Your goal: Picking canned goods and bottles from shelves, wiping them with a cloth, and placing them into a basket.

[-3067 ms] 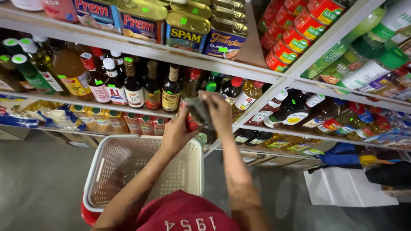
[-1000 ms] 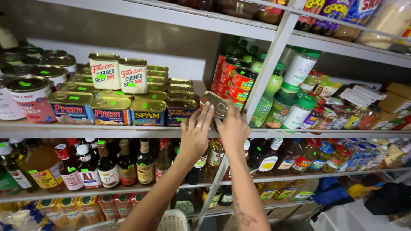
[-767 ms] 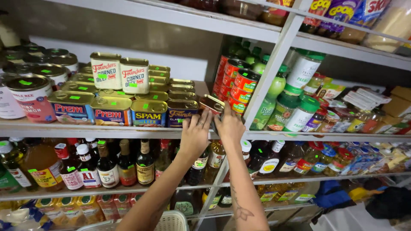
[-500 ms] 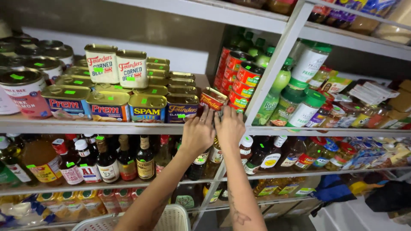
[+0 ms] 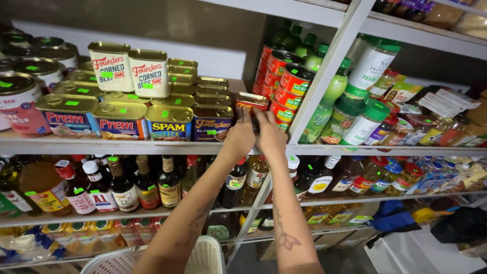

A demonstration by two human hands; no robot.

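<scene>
Both my hands are up at the middle shelf [image 5: 152, 147], wrapped around one rectangular tin [image 5: 252, 100] with a red-brown label and a metal top. My left hand [image 5: 239, 136] grips its left side and my right hand [image 5: 270, 137] its right side. The tin stands upright at the shelf's front. A dark blue rectangular tin [image 5: 212, 122] is to its left and stacked red round cans [image 5: 289, 86] are to its right. My fingers hide the tin's lower front.
A row of rectangular meat tins [image 5: 119, 121] fills the shelf to the left, with two tapered tins [image 5: 132, 68] on top. A white upright post [image 5: 324, 76] divides off green-capped bottles [image 5: 355, 116]. Dark sauce bottles [image 5: 147, 182] stand below. A white plastic basket [image 5: 203, 256] is beneath my arms.
My hands carried the tin from a tilted, raised position down and forward into the gap on the shelf. Three seconds ago they were low, over the basket.
</scene>
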